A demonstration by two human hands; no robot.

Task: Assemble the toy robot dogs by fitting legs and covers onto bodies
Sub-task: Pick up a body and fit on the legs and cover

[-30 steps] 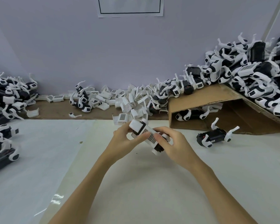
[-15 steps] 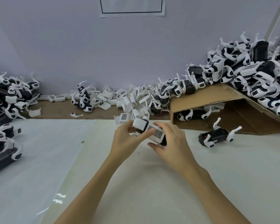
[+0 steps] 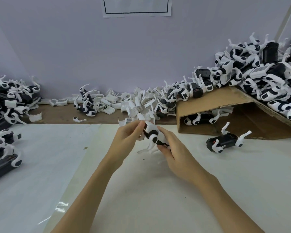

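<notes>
Both hands are holding one toy robot dog [image 3: 154,134] just above the matte white table [image 3: 208,190], near its far edge. The left hand [image 3: 127,139] is pinching the boxy white front end between thumb and fingertips, while the right hand [image 3: 174,151] is curling around the glossy black-and-white body from the rear (a slim, curved white leg is pointing down toward the table). Another dog body [image 3: 224,142] is lying on its back near the creased brown cardboard box [image 3: 213,105], legs up. Loose white covers [image 3: 138,105], flat and ribbed, are lying heaped along the wall, with finished dogs [image 3: 267,78] piling above the box.
</notes>
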